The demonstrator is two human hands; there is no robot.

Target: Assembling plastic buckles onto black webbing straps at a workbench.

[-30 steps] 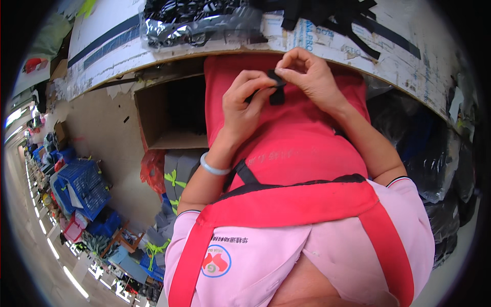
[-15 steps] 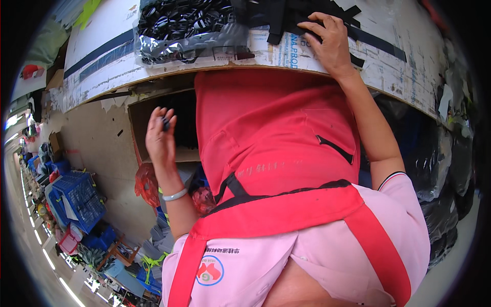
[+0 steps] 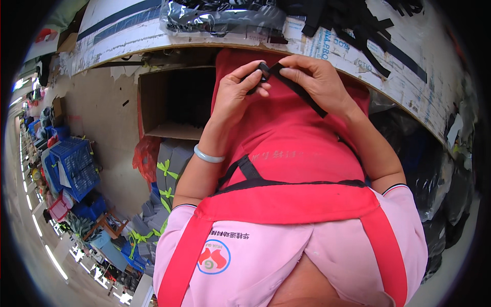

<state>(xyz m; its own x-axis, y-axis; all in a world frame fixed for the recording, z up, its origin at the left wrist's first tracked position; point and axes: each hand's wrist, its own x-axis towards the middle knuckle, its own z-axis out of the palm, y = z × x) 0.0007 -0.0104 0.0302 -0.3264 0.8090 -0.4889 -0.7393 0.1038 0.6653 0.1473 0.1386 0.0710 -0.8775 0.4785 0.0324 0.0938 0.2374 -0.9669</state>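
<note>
Just in front of the table edge, above my red apron, both hands are close together. My left hand pinches a small black buckle between thumb and fingers. My right hand is closed on a short black webbing strap, whose free end slants down under the palm. The strap's upper end meets or nearly meets the buckle; whether it passes through cannot be told. On the table lie more black straps in a loose pile.
A clear plastic bag of black buckles lies on the cardboard-covered table. Below the table, an open cardboard box stands at left. Blue crates and a red plastic bag are further left; dark plastic-wrapped bundles fill the right.
My right hand has left the strap pile with one strap and come toward me. My left hand has moved up and right with the buckle to meet it.
</note>
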